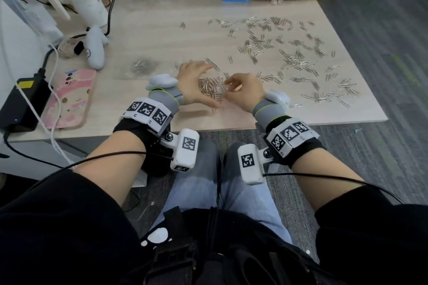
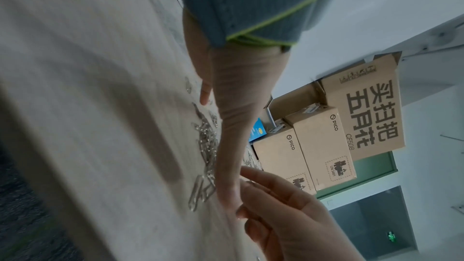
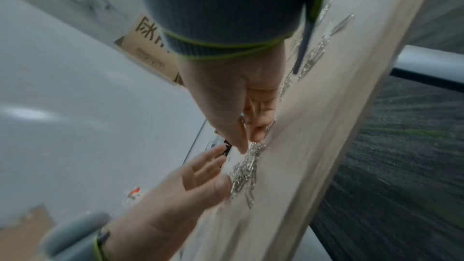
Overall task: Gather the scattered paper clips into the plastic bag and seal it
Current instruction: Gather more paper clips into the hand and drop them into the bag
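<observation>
Fingers of the left hand (image 1: 194,83) lie straight and spread, edge-on beside a heap of paper clips (image 1: 212,89); the right hand (image 1: 245,90) curls loosely opposite. Left of them lies the clear plastic bag (image 1: 143,68) on the table (image 1: 162,37).

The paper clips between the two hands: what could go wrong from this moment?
1. The pile of paper clips lies close to the table's near edge; a sweep toward the body by the left hand or right hand may push some onto the floor.
2. The plastic bag lies flat on the left with no hand on it, so filling it could spill clips.
3. Many scattered clips remain far right, easy to miss.
</observation>
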The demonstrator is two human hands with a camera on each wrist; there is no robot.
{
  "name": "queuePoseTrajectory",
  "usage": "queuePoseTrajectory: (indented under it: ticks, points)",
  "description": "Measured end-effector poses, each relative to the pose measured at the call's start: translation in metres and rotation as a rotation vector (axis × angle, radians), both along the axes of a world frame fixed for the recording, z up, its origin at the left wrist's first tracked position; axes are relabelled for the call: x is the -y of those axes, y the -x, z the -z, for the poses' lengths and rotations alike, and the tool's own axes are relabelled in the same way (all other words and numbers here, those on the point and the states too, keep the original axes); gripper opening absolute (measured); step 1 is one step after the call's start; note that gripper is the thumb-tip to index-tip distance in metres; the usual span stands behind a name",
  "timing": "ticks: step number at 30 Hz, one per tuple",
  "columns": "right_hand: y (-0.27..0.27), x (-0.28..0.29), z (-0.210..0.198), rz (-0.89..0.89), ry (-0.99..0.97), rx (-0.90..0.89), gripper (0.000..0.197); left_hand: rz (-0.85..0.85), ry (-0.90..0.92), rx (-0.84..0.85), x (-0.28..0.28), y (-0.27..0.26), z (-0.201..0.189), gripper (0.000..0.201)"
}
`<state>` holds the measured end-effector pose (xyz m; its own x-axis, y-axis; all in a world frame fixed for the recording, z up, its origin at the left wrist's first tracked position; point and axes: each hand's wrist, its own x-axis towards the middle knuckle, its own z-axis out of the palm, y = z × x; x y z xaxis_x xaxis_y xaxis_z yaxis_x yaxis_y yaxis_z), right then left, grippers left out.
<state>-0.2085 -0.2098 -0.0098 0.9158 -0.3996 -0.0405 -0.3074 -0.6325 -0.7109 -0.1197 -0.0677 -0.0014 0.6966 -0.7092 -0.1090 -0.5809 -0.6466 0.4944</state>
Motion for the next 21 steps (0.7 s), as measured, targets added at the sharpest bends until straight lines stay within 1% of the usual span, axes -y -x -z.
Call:
queuePoseTrajectory:
  ticks: [1,3,4,5,6,9,11,12,15,16,18,21]
  points:
    - [0.0,0.002,0.0,0.032,-0.038,0.053,0.026,0.008,-0.105,-0.022,0.002,-0.001,-0.002,0.132]
    - [-0.002,0.009,0.001,0.125,-0.147,0.103,0.026,0.044,-0.303,-0.046,0.006,-0.003,-0.001,0.14]
    - [-0.004,0.011,0.003,0.173,-0.222,0.098,0.026,0.057,-0.364,-0.042,0.008,-0.005,0.0,0.141]
    - [-0.005,0.014,0.005,0.216,-0.314,0.09,0.028,0.065,-0.384,-0.027,0.01,-0.006,0.003,0.142]
    - [-0.005,0.015,0.006,0.254,-0.427,0.089,0.029,0.065,-0.364,-0.012,0.011,-0.007,0.006,0.14]
    - [-0.006,0.015,0.006,0.308,-0.864,0.166,0.03,0.037,-0.174,0.021,0.016,-0.01,0.012,0.119]
    - [-0.007,0.015,0.005,0.321,-1.045,0.2,0.03,0.021,-0.057,0.025,0.021,-0.014,0.014,0.106]
    - [-0.007,0.015,0.004,0.322,-1.108,0.213,0.029,0.011,-0.023,0.018,0.023,-0.016,0.015,0.095]
    - [-0.009,0.015,0.003,0.322,-1.284,0.228,0.02,-0.027,0.044,0.002,0.028,-0.015,0.016,0.05]
    - [-0.01,0.015,0.003,0.324,-1.323,0.219,0.019,-0.033,0.065,0.01,0.029,-0.014,0.015,0.041]
    - [-0.012,0.018,0.006,0.323,-1.378,0.208,0.02,-0.038,0.095,0.018,0.032,-0.014,0.016,0.031]
    - [-0.014,0.021,0.007,0.345,-1.428,0.185,0.022,-0.043,0.097,0.012,0.038,-0.016,0.014,0.022]
